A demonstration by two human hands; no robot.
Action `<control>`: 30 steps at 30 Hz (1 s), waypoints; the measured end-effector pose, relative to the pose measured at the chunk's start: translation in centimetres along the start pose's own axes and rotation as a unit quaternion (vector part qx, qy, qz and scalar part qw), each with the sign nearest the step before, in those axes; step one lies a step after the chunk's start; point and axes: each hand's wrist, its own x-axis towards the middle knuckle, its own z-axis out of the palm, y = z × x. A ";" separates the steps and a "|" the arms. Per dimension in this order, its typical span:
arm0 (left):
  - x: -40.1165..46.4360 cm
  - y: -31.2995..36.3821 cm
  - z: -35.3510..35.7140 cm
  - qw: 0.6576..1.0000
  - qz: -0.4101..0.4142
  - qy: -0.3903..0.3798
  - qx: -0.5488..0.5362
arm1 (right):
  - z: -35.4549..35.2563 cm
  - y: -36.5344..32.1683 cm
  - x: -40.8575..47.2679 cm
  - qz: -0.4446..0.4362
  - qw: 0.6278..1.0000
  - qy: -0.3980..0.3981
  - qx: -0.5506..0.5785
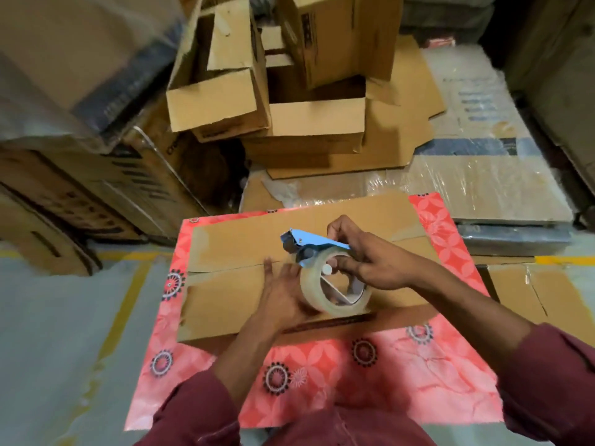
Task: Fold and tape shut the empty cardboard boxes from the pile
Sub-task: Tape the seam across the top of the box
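One flat brown cardboard box (pixel 257 284) lay on red floral-patterned table (pixel 322 375), flaps met at centre seam. Left hand (pixel 283 294) pressed flat, fingers straight, beside seam. Right hand (pixel 363 262) gripped blue tape dispenser with clear roll (pixel 328 278) above box. Best: keep flaps tight, start tape beyond edge, pull straight along seam. Pile of open cardboard boxes (pixel 273 91) stood behind.

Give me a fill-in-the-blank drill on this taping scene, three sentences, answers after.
1. The right hand grips a blue tape dispenser loaded with a roll of ____ tape.
2. The left hand presses flat on the brown cardboard box, which lies on a ____ floral mat.
3. The box's two top flaps are folded ____.

Answers: clear; red; shut
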 end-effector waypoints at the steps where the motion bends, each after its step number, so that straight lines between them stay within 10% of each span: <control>1: -0.8 -2.1 -1.1 0.997 -0.022 -0.021 0.068 | 0.6 -0.4 1.3 -0.010 1.000 0.007 -0.006; 8: -7.2 -17.7 -3.0 0.984 -0.130 0.008 0.120 | 5.4 -1.7 9.2 -0.037 0.992 0.073 -0.090; 24: -7.4 -19.0 -2.3 0.994 -0.090 0.061 -0.005 | 11.8 -1.6 14.3 -0.030 0.963 0.075 -0.258; 27: -6.8 -18.7 -3.6 0.978 -0.103 0.169 -0.063 | 11.9 -1.8 14.1 -0.023 0.960 0.074 -0.268; 30: -5.6 -17.2 -5.6 0.892 -0.170 0.315 -0.275 | 12.1 -2.0 13.9 -0.028 0.958 0.070 -0.277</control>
